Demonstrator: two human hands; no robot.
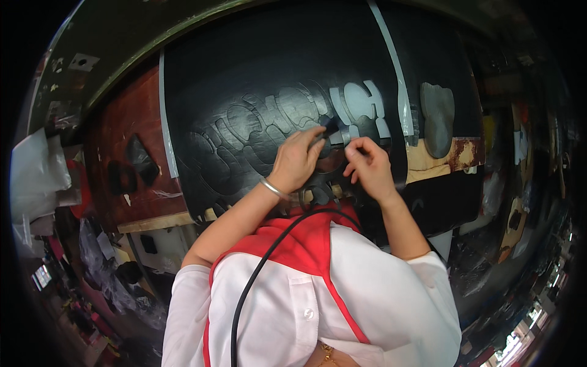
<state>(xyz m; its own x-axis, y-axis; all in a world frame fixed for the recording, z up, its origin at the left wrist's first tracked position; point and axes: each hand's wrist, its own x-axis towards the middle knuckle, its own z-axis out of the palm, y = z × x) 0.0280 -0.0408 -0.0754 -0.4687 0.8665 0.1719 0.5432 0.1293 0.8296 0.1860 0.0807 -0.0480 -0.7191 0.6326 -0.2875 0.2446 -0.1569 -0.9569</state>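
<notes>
A large black sheet (257, 79) lies on the bench, scored with rows of rounded outlines; several outlines near its middle right are cut-out holes showing pale grey (358, 101). My left hand (296, 160), a silver bangle on its wrist, pinches a small dark piece or tool tip (331, 127) at the edge of those holes. My right hand (367, 166) sits just right of it, fingers curled and pinching the black sheet by a cut edge. What exactly the left fingers hold is too dark to tell.
A grey sole-shaped piece (437, 116) lies at the sheet's right, above a rusty wooden board (455, 154). A reddish-brown bench top (131, 159) with black scraps is at the left. A black cable (254, 281) runs down my white and red shirt. Clutter fills the floor on both sides.
</notes>
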